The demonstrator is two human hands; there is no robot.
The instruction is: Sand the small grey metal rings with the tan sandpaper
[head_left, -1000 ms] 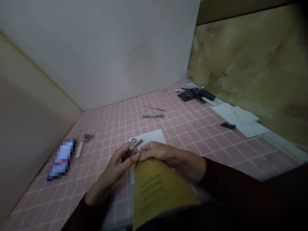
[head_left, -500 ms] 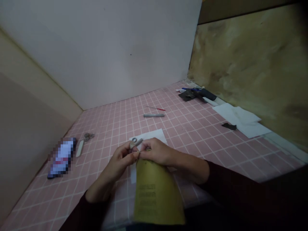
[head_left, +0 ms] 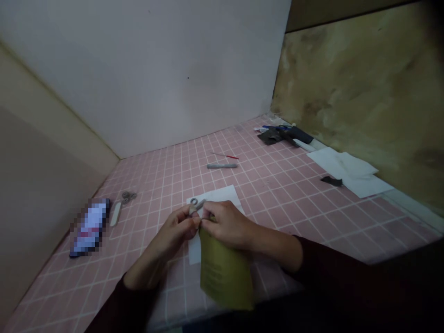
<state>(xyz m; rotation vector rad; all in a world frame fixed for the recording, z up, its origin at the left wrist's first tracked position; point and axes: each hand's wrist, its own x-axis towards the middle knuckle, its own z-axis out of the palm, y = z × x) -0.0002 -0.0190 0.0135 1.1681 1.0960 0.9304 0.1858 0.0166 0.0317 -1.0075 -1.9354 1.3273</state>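
Observation:
A yellow sheet (head_left: 225, 273) with faint print hangs from my right hand (head_left: 227, 224), pinched at its upper corner between thumb and fingers. My left hand (head_left: 178, 226) meets it fingertip to fingertip, closed around a small pale piece (head_left: 193, 210) whose shape is mostly hidden. Just beyond the fingertips lie a grey ring (head_left: 194, 201) and a grey rod-like object (head_left: 200, 204). Beneath the hands is a white paper (head_left: 222, 192).
Scissors (head_left: 129, 197), a white stick (head_left: 116, 214) and a blurred-out item (head_left: 90, 227) lie left. Ahead are a grey tube (head_left: 222, 166) and a thin red-ended tool (head_left: 231, 157). Dark scraps (head_left: 270, 136) and white papers (head_left: 360, 180) sit along the right wall.
The lower end of the yellow sheet has risen and curled away from the table's near edge. My right hand has turned slightly; my left hand has barely moved.

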